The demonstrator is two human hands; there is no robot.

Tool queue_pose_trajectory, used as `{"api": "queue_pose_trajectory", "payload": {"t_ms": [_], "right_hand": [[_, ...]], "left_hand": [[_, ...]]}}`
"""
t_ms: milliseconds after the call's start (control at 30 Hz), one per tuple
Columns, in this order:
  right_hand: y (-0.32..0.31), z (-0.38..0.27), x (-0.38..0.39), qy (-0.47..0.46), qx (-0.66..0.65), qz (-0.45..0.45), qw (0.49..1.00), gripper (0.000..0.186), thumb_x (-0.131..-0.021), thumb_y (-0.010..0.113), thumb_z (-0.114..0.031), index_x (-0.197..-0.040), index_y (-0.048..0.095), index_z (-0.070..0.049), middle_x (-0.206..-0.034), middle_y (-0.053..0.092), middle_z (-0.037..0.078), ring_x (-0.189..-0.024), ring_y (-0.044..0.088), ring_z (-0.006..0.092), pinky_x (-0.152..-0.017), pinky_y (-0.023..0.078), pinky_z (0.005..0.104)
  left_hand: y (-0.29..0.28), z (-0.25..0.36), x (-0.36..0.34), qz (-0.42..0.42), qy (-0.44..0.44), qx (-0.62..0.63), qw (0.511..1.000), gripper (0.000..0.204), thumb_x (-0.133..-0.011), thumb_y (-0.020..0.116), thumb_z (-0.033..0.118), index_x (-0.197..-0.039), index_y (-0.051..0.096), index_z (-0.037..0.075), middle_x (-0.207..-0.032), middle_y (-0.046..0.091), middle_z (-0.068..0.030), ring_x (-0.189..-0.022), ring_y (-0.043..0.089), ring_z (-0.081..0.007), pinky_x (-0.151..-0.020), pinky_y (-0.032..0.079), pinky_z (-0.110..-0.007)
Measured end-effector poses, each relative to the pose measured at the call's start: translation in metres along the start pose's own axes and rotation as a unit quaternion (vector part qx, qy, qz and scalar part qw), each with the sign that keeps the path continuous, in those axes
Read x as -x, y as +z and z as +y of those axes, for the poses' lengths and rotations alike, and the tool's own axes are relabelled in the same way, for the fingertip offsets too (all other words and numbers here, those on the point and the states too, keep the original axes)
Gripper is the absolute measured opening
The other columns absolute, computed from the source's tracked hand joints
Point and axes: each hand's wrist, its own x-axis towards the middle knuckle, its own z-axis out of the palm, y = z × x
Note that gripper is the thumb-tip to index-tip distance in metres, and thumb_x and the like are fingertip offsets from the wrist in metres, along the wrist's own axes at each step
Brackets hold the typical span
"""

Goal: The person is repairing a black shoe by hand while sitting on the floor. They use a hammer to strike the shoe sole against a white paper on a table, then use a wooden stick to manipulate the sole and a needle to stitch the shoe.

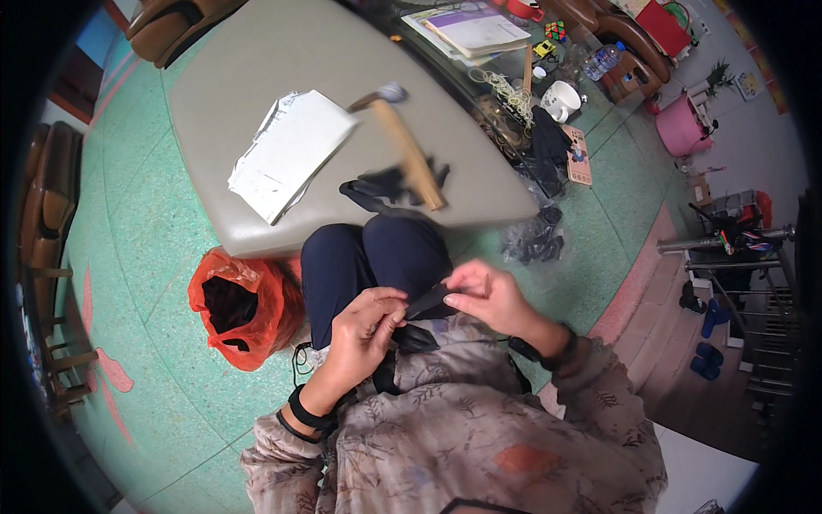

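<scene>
Over my lap, my left hand (pixel 366 330) and my right hand (pixel 488 300) both pinch a thin dark piece (pixel 426 300), one at each end. A small black item (pixel 415 339) lies just below it in my lap. In front of my knees, the grey padded bench (pixel 240 103) holds a stack of white sheets (pixel 287 150), black pieces (pixel 368 190), a blurred wooden stick (pixel 407 154) and a tool with a metal head (pixel 390 92).
An orange plastic bag (pixel 214 304) with dark contents stands left of my legs. A cluttered glass table (pixel 479 77) carries papers, a white mug (pixel 561 101) and a phone (pixel 578 154). Brown sofas (pixel 51 197), a pink bucket (pixel 681 124) and a metal rack (pixel 753 283) surround the area.
</scene>
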Motion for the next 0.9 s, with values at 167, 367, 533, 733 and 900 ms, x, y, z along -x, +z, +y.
{"api": "queue_pose_trajectory", "payload": {"t_ms": [167,367,533,733,900], "right_hand": [[-0.004,-0.004,0.003,-0.006,0.056,-0.044,0.997,0.014,-0.083,0.065,-0.001,-0.092,0.055,0.000,-0.079,0.060,0.000,-0.067,0.048,0.0001,-0.055,0.039,0.0164],[-0.001,0.006,0.002,-0.012,0.031,-0.023,0.999,0.014,-0.082,0.066,-0.001,-0.093,0.058,0.000,-0.073,0.058,-0.003,-0.059,0.044,-0.0015,-0.050,0.034,0.0157],[0.000,0.004,0.003,-0.004,0.063,-0.021,0.998,0.014,-0.080,0.067,0.000,-0.093,0.060,0.000,-0.082,0.061,-0.001,-0.062,0.045,-0.0019,-0.050,0.035,0.0156],[-0.004,0.003,0.000,-0.164,0.163,-0.015,0.973,0.015,-0.078,0.067,0.001,-0.090,0.059,0.001,-0.089,0.064,0.006,-0.062,0.054,0.0046,-0.053,0.043,0.0192],[0.002,-0.023,-0.003,-0.223,0.229,-0.017,0.947,0.011,-0.078,0.065,0.003,-0.085,0.057,0.001,-0.090,0.064,0.009,-0.065,0.059,0.0118,-0.056,0.046,0.0226]], "left_hand": [[0.000,0.003,0.000,0.016,0.031,-0.065,0.997,0.003,-0.082,0.060,-0.003,-0.084,0.062,-0.004,-0.097,0.062,-0.0131,-0.083,0.063,-0.0205,-0.069,0.051,-0.027],[0.002,0.002,-0.001,0.042,0.037,-0.071,0.996,0.003,-0.081,0.061,-0.003,-0.084,0.062,-0.003,-0.096,0.063,-0.0123,-0.081,0.062,-0.0212,-0.069,0.049,-0.028],[0.005,0.003,-0.002,0.056,0.030,-0.071,0.995,0.003,-0.081,0.061,-0.003,-0.084,0.062,-0.003,-0.095,0.063,-0.0121,-0.080,0.062,-0.0219,-0.069,0.049,-0.028],[0.005,0.002,-0.003,0.057,0.053,-0.080,0.994,0.005,-0.081,0.061,-0.003,-0.086,0.063,-0.004,-0.094,0.064,-0.0125,-0.081,0.062,-0.0224,-0.070,0.049,-0.028],[0.004,-0.004,-0.007,0.039,0.056,-0.061,0.996,0.006,-0.081,0.062,-0.002,-0.086,0.063,-0.003,-0.093,0.064,-0.0129,-0.082,0.063,-0.0228,-0.071,0.049,-0.028]]}}
